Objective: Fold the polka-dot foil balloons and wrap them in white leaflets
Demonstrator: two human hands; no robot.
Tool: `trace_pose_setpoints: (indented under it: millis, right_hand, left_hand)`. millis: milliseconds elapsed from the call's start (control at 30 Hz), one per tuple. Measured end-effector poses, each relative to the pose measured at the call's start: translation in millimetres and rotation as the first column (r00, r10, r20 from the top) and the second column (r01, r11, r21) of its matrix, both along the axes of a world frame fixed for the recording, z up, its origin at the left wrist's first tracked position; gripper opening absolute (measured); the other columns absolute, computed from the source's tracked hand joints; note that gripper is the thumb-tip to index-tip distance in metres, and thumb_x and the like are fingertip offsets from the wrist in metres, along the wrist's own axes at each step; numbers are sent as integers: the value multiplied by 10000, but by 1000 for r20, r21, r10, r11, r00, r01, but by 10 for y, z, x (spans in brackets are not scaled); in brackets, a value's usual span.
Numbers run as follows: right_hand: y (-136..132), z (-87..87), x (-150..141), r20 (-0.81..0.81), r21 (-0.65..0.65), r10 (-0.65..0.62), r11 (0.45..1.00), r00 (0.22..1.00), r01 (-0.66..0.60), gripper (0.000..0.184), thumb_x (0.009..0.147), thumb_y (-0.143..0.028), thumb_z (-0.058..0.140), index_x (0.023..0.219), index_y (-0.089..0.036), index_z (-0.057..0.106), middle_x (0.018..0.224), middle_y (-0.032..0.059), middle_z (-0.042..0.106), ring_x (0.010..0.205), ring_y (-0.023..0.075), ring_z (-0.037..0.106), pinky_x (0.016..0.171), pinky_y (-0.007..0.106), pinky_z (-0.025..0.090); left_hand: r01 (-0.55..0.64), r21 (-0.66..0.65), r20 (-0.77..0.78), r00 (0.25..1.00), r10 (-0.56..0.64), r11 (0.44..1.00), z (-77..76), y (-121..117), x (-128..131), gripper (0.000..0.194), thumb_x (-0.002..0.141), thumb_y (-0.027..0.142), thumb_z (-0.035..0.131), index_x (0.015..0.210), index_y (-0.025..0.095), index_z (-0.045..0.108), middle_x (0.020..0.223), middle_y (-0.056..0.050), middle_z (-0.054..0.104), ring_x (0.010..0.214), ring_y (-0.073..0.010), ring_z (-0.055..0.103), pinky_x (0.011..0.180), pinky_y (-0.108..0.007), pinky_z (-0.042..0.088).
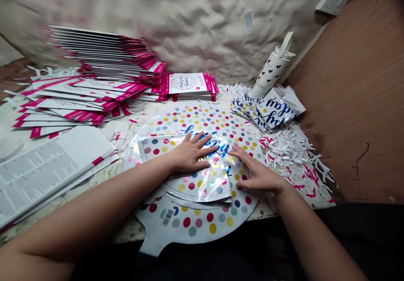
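Pressing down, the open left hand (189, 152) and open right hand (257, 171), fingers spread, rest on a folded foil balloon (202, 184) atop a polka-dot foil balloon (192, 222), whose slick surface could slide under uneven pressure, its tail dragging it over the table edge (126, 236)

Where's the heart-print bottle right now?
In the head view, the white heart-print bottle is at the back right of the bench, just behind the folded foil balloons, with white paper shreds around its base.

Your glossy, crinkled white polka-dot foil balloon (202, 121) lies near a smooth, matt brown wooden board (353, 104).
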State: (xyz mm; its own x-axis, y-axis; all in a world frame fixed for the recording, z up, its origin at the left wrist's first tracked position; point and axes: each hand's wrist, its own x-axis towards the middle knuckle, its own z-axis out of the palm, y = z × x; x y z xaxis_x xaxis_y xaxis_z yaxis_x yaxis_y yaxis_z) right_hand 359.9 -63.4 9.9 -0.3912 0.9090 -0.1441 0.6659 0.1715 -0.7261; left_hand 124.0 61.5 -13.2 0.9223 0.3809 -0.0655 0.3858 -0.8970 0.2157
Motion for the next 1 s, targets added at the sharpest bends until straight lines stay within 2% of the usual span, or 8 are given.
trace_pose_setpoints:
  millis: [100,300,400,533,700,767,833,1000]
  right_hand:
    - [-76,-152,-100,93,165,-99,983,991,83,765,698,-255,654,1372,-238,294,1488,100,160,1371,257,80,1086,514,147]
    - [-151,-349,-310,-29,464,149,878,988,-119,330,829,-111,453,1102,-237,589,1215,72,584,1200,172,472,1070,439,249]
    - [-133,-277,-262,-62,324,179,934,982,-150,302,837,-138,439,1058,-247,613,1121,50,645,1073,173,576,1032,445,296]
    - [97,-58,-288,-59,33,-61,997,996,63,305,894,-328,360,886,-200,636,864,33,685,793,167,626,785,340,461]
    - [672,37,-513,187,-76,-350,926,918,369,436,889,-495,290,831,-191,597,806,37,645,717,168,587,616,264,442]
    - [861,5,-580,247,-61,-380,912,892,405,414,887,-464,312,826,-179,606,827,67,650,738,195,594,617,283,440]
    - [959,-16,-622,308,-34,-402,901,862,433,385,886,-420,337,813,-168,619,833,98,655,765,227,602,640,314,446]
    - [759,31,-818,384,162,-495,867,780,470,420,906,-338,303,1245,-143,458,1104,191,597,1018,321,549,820,467,420]
  left_hand:
    - [-23,-13,6,1000,24,1000,3,-13,-13,616,831,628,330,1383,379,221,1502,-77,92,1350,-378,48,1006,-614,9]
    - [-33,17,14,999,32,999,9,-101,22,630,843,612,314,1397,333,206,1500,-72,85,1361,-339,52,1032,-581,5]
    - [-128,-4,-39,991,128,992,8,-122,-245,678,863,595,262,1421,222,160,1492,-91,93,1369,-281,70,1077,-497,58]
    - [-389,-64,-88,920,383,919,108,-18,-990,673,870,572,237,1411,173,215,1480,-77,142,1360,-261,142,1096,-448,129]
    - [-686,-213,223,660,718,696,500,-129,-1395,531,894,500,237,1289,223,459,1317,-34,497,1199,-217,466,1001,-355,384]
    - [-661,-81,400,664,632,746,572,-383,-1197,482,898,452,290,1297,230,444,1330,-17,483,1224,-211,436,1025,-373,363]
    - [-406,5,280,878,389,914,510,-668,-919,480,903,398,311,1335,208,397,1383,-35,414,1274,-218,370,1060,-388,316]
    - [-388,29,-41,920,389,921,73,-979,-578,659,856,501,368,1372,93,321,1437,-168,259,1324,-348,216,1048,-510,264]
